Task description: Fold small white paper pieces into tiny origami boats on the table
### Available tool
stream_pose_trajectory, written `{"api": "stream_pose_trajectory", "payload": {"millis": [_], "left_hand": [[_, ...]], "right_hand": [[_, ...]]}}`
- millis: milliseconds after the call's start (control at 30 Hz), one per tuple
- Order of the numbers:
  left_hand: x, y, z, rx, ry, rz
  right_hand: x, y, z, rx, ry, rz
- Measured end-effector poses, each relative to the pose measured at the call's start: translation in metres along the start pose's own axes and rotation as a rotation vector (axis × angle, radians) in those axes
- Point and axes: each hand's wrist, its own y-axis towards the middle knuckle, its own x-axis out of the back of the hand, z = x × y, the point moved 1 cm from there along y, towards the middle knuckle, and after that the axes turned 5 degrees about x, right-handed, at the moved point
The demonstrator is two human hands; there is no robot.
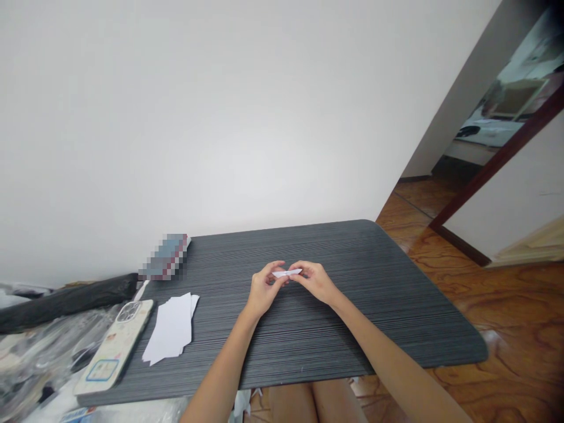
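The left hand (263, 290) and right hand (318, 284) both pinch a small folded paper (282, 273) between fingertips, over the middle of a dark table (335, 249). Leftward lie white sheets (173, 328), a phone (115, 348) with unreadable markings, and a pixelated book (167, 257). Clear plastic (48, 343) heaps alongside, contents unclear.

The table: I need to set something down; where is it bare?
The table is bare behind the left hand and right hand to the wall, and right of them to its edge. A smaller patch separates the paper stack from the left hand. Crowded: the left end, with phone, stack and pixelated item, and the middle, where hands hold folded paper.
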Motion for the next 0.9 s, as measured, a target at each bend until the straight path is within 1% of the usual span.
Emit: {"api": "stream_pose_trajectory", "payload": {"millis": [167, 300, 400, 567, 633, 733, 833, 900], "left_hand": [[-0.001, 0.002, 0.001, 0.067, -0.072, 0.037], [-0.002, 0.003, 0.002, 0.126, -0.045, 0.057], [-0.002, 0.003, 0.002, 0.118, -0.011, 0.060], [-0.003, 0.004, 0.003, 0.123, 0.015, 0.045], [-0.003, 0.004, 0.005, 0.133, 0.044, 0.059], [-0.002, 0.003, 0.008, 0.115, 0.118, 0.101], [0.001, 0.002, 0.009, 0.117, 0.142, 0.124], [0.003, 0.002, 0.008, 0.173, 0.085, 0.140]], "right_hand": [[0.000, 0.000, 0.000, -0.024, 0.049, 0.015], [0.001, 0.000, 0.000, -0.040, -0.004, -0.003], [0.000, 0.001, -0.001, -0.059, 0.000, -0.007], [-0.002, 0.002, -0.006, -0.129, 0.097, -0.022], [-0.002, 0.002, -0.009, -0.163, 0.121, -0.015], [-0.003, 0.002, -0.011, -0.202, 0.128, -0.004], [-0.003, 0.001, -0.010, -0.186, 0.105, 0.004], [-0.003, 0.002, -0.008, -0.170, 0.112, 0.012]]}}
